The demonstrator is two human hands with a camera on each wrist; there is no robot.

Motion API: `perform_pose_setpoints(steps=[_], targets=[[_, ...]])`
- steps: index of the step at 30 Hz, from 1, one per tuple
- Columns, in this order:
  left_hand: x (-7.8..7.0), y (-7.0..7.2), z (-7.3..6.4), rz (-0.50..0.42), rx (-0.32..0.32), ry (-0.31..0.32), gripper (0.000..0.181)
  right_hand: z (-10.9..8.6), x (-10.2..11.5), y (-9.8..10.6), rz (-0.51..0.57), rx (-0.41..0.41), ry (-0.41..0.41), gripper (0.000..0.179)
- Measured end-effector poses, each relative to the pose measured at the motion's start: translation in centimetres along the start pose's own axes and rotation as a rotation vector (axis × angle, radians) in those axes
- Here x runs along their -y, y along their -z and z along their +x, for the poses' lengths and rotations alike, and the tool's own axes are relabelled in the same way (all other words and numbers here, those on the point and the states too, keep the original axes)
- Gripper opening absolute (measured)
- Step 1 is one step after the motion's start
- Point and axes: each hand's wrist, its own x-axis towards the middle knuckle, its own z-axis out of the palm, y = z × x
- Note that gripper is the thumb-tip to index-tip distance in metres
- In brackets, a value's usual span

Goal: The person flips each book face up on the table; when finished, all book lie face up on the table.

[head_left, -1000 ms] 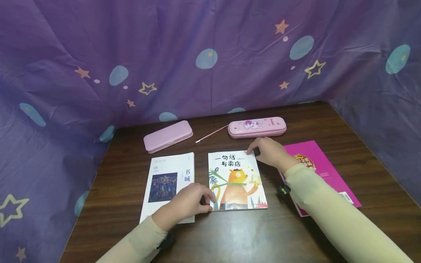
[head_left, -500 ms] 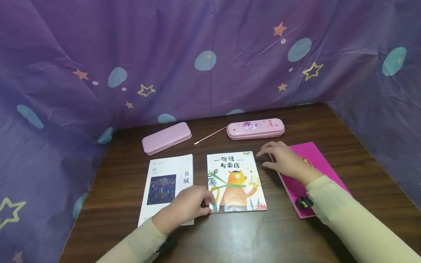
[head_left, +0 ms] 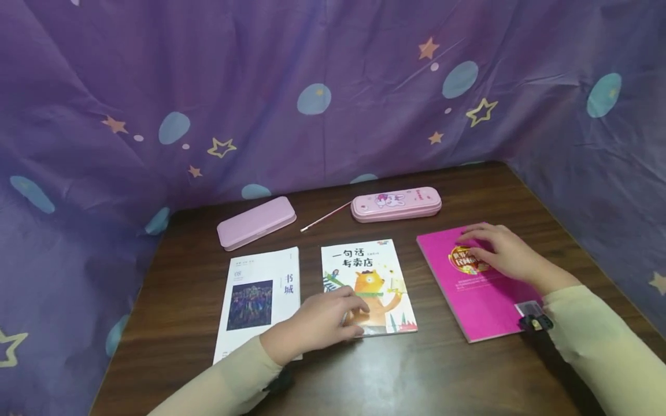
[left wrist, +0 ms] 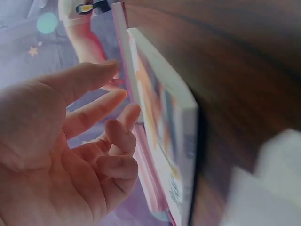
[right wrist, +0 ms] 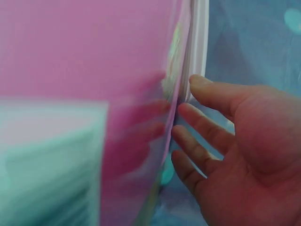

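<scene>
Three books lie side by side on the dark wooden table [head_left: 364, 381]. Over the lower left of the middle picture book [head_left: 385, 289], with a bear on its cover, hovers my left hand [head_left: 319, 323], its fingers loosely bent. The left wrist view shows a gap between these fingers and the cover. My right hand [head_left: 512, 257] is spread above the magenta book [head_left: 458, 306], and its fingers cast a reflection in the glossy cover [right wrist: 94, 56]. Whether a fingertip touches there I cannot tell. A white book [head_left: 250, 341] with a dark picture lies left, partly behind my left forearm.
Behind the books lie a plain pink case [head_left: 257, 222] and a pink pencil case [head_left: 396, 204] with a rabbit print. A thin pink stick [head_left: 326, 216] lies between them. Purple patterned cloth [head_left: 250, 86] hangs along the table's back and sides.
My right hand has let go of the bear book's upper right corner and moved right, over the magenta book. My left hand has left the bear book's lower left edge and shifted right over its cover.
</scene>
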Motion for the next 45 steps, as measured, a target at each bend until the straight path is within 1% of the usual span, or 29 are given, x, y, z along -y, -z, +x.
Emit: perform_pose_setpoints(steps=[4,5,8,11,15,18,22,25,28,31,34,38,41,45], targets=[[-1.4,-0.1,1.7,0.037,-0.025,-0.027,0.035,-0.7,-2.1,1.2,-0.012,0.027,-0.103,0.030],[-1.8,-0.2,2.2,0.046,-0.032,-0.033,0.035,-0.8,-2.5,1.5,-0.017,0.028,-0.114,0.030],[-3.0,-0.8,3.6,0.047,-0.042,-0.038,0.035,-0.7,-3.5,2.2,-0.033,0.030,-0.103,0.030],[-4.1,-1.7,4.8,0.046,-0.043,-0.019,0.035,-0.4,-4.3,2.6,-0.058,0.029,-0.064,0.032],[-5.4,-2.8,5.8,0.042,-0.034,0.021,0.038,-0.2,-5.1,2.6,-0.057,0.060,-0.059,0.038],[-6.3,-3.4,6.3,0.043,-0.050,0.028,0.038,-0.1,-5.8,2.6,-0.052,0.085,-0.063,0.042],[-7.7,-4.1,6.9,0.053,-0.087,0.005,0.037,-0.3,-6.7,3.1,-0.072,0.091,-0.060,0.048],[-8.6,-4.7,7.3,0.055,-0.092,-0.005,0.039,-0.3,-7.1,3.4,-0.069,0.094,-0.053,0.050],[-9.3,-5.1,7.7,0.051,-0.091,-0.006,0.045,-0.3,-7.2,3.6,-0.075,0.098,-0.066,0.051],[-9.9,-5.2,8.0,0.038,-0.095,-0.001,0.050,-0.3,-7.3,3.5,-0.083,0.081,-0.046,0.053],[-10.2,-5.3,8.2,0.033,-0.086,0.014,0.053,-0.3,-7.7,3.3,-0.094,0.037,0.003,0.053],[-10.8,-5.5,8.4,0.079,-0.071,0.029,0.060,-0.5,-8.7,3.0,-0.098,-0.033,0.049,0.046],[-11.2,-5.7,8.6,0.122,-0.068,0.038,0.066,-0.9,-9.1,2.9,-0.076,-0.055,0.049,0.042],[-11.6,-5.8,8.9,0.162,-0.067,0.054,0.069,-1.1,-8.8,2.9,-0.042,-0.038,0.034,0.041]])
